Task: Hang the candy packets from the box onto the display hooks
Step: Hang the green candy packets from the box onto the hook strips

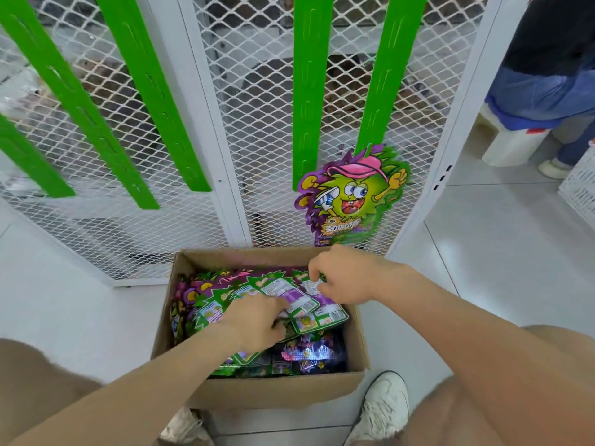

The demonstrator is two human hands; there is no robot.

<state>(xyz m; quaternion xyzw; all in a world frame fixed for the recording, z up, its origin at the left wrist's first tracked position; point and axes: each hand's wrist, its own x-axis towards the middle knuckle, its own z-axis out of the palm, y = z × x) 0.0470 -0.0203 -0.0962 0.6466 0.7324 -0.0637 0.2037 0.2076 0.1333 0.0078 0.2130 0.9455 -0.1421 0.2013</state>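
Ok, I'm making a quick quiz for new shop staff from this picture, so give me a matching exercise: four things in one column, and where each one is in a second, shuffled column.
Things:
1. hung packet
2. cardboard box
3. left hand
4. white shoe

Places:
A. by the box's near right corner
B. at the lower end of a green strip
C. among the loose packets inside the box
D. on the floor at the foot of the mesh rack

Pairs: 1-B, 2-D, 3-C, 4-A
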